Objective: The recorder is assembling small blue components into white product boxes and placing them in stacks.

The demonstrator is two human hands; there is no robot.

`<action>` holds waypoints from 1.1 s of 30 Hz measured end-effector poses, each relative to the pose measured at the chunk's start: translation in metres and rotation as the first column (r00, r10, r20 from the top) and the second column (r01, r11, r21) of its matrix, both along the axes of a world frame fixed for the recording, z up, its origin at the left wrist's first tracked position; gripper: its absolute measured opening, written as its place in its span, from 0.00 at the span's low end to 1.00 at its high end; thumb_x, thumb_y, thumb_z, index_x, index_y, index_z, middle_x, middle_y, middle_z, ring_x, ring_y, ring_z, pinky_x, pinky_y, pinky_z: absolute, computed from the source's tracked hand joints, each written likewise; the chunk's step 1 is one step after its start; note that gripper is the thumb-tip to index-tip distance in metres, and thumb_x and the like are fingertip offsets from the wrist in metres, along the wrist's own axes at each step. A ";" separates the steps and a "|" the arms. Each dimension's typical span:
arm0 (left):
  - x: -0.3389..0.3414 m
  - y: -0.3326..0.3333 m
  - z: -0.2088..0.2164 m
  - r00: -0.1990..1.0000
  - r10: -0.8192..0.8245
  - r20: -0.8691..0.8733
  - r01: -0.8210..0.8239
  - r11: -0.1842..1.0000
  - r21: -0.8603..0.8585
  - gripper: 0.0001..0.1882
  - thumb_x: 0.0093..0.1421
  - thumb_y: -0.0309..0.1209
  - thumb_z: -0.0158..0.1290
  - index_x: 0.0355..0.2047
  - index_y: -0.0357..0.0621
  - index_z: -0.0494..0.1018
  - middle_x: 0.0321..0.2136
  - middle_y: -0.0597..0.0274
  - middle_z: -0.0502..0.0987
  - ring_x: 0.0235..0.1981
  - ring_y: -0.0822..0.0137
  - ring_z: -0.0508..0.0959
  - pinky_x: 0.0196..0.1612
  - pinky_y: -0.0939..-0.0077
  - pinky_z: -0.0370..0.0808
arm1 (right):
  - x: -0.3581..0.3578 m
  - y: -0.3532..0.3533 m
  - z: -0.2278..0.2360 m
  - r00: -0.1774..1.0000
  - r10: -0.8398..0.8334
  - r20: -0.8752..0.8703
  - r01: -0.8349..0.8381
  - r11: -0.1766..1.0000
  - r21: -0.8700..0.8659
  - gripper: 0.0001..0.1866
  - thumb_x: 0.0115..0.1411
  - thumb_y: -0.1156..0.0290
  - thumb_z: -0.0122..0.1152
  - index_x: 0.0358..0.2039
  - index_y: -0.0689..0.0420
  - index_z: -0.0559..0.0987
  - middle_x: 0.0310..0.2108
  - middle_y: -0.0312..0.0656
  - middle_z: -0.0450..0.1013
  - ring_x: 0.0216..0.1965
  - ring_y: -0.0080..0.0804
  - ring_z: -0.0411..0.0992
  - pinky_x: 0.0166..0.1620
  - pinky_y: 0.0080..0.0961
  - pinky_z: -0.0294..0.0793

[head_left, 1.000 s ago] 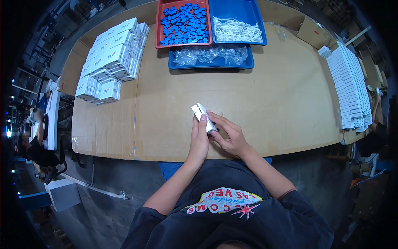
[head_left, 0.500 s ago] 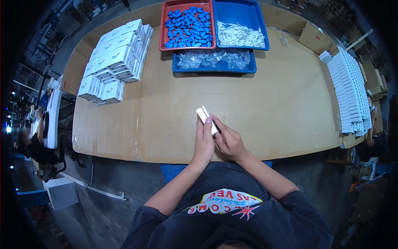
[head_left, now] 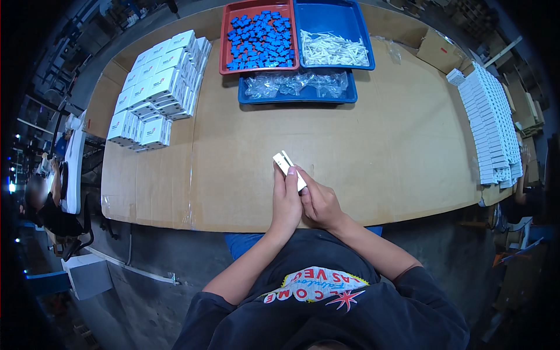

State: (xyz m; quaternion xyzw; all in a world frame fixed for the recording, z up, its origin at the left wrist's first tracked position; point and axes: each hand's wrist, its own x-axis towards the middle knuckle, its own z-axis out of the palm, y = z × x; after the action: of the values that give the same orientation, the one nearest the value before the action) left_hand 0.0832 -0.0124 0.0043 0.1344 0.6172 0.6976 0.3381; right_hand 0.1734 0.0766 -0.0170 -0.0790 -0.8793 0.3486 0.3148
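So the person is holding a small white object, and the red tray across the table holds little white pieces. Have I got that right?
Not quite: the head view shows that the red tray across the table holds little blue pieces, not white ones. The rest is right: a small white object is being held.

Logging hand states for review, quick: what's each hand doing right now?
Left hand: closed, holding a white box-like piece, thumb on top.
Right hand: closed on the same piece's right side.
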 end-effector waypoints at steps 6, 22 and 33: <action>0.003 -0.002 -0.007 1.000 -0.011 0.021 0.011 1.000 0.022 0.30 0.80 0.40 0.39 0.73 0.34 0.52 0.55 0.52 0.72 0.55 0.65 0.72 0.60 0.72 0.69 | 0.003 0.000 -0.003 1.000 0.016 -0.016 -0.016 0.999 0.045 0.26 0.67 0.80 0.52 0.65 0.74 0.68 0.54 0.63 0.77 0.38 0.48 0.83 0.40 0.37 0.83; -0.031 -0.019 0.012 0.955 -0.153 -0.255 0.188 0.975 0.119 0.54 0.56 0.25 0.58 0.78 0.39 0.39 0.67 0.45 0.62 0.67 0.54 0.67 0.72 0.60 0.60 | 0.004 0.025 0.025 0.981 0.170 0.088 -0.047 0.660 -0.749 0.25 0.76 0.62 0.51 0.69 0.59 0.70 0.63 0.52 0.71 0.61 0.40 0.73 0.61 0.33 0.74; -0.020 -0.011 0.002 0.978 -0.161 -0.133 0.180 0.973 0.144 0.44 0.75 0.58 0.40 0.77 0.40 0.46 0.68 0.46 0.64 0.68 0.58 0.66 0.72 0.63 0.60 | -0.006 0.004 0.044 0.999 0.032 -0.013 -0.023 0.358 -0.934 0.25 0.69 0.64 0.66 0.62 0.61 0.74 0.59 0.44 0.73 0.60 0.32 0.72 0.61 0.32 0.73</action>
State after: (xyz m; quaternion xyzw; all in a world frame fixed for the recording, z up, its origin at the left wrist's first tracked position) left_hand 0.0633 -0.0238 0.0064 0.2547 0.5665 0.7025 0.3474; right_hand 0.1677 0.0810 0.0272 -0.2300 -0.5294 0.7903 0.2054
